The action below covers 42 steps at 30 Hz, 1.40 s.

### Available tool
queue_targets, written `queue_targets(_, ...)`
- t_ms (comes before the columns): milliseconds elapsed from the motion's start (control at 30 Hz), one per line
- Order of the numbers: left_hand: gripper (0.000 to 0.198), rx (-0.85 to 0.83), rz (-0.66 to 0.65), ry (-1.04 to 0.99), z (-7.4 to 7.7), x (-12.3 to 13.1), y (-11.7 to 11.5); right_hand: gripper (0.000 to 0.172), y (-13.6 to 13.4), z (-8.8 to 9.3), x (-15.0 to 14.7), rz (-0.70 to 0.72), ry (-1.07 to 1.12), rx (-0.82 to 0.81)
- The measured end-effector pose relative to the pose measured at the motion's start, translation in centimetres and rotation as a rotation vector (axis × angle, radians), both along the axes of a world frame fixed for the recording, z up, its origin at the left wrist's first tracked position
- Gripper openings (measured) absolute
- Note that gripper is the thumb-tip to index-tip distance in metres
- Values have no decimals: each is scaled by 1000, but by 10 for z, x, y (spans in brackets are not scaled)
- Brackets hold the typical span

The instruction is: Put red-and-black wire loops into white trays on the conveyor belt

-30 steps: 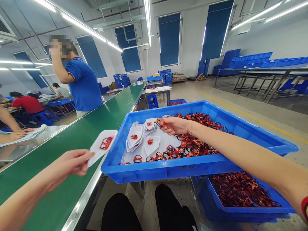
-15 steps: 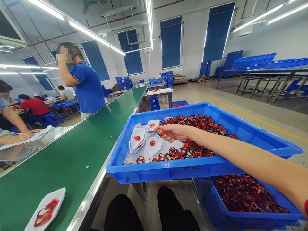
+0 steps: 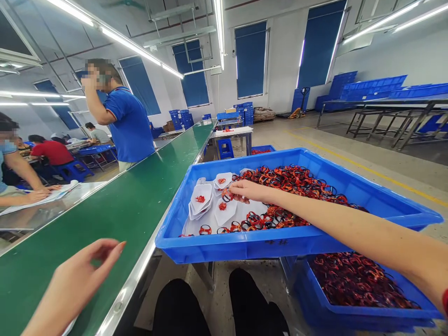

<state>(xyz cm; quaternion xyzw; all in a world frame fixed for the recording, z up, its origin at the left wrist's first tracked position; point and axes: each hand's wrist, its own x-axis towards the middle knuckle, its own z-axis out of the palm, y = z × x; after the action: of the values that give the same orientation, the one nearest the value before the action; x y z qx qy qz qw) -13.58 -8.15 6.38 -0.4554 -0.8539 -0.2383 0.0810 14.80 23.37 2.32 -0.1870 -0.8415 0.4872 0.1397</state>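
Note:
My right hand reaches over the blue crate, its fingers pinched on a red-and-black looped band. Below that band lies a white paper tray with a small red clump on it. To its left sits a stack of similar white trays, and another white tray lies behind. A large heap of bands fills the crate's right part. Over the green conveyor belt, my left hand has thumb and forefinger closed together, with a tiny orange spot at the tip.
A second crate full of bands stands below on the right. The belt's metal edge runs along the left of my crate. Across the belt, one person in blue stands and another rests a hand on papers.
My left hand has come into view over the belt, covering most of the white tray there. My right hand, holding the band, has shifted slightly left.

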Motion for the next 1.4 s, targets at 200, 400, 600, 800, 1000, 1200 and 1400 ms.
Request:
queue_targets(200, 23, 75, -509, 96, -25, 71, 78, 18, 0, -16, -11, -107, -188, 466)
queue_targets(400, 27, -19, -460, 40, -33, 85, 93, 21, 22, -14, -17, -135, -341, 577)
queue_targets(600, 30, -74, -451, 43, -33, 83, 91, 24, 32, -28, -37, -128, -522, 365)
queue_targets(800, 31, -101, -401, -88, -23, 84, 95, 15, 32, -17, -19, -179, -436, 136)
queue_targets(1000, 47, -114, -456, -508, -8, 94, 125, 11, 22, 27, -1, -190, -307, 36)
queue_targets(1200, 47, -132, -526, -1063, 0, 107, 135, 9, -7, 39, -15, -98, -216, -39)
queue_targets(1400, 40, -87, -423, -1179, 6, 84, 110, 40, -22, 34, -27, -10, -178, -106)
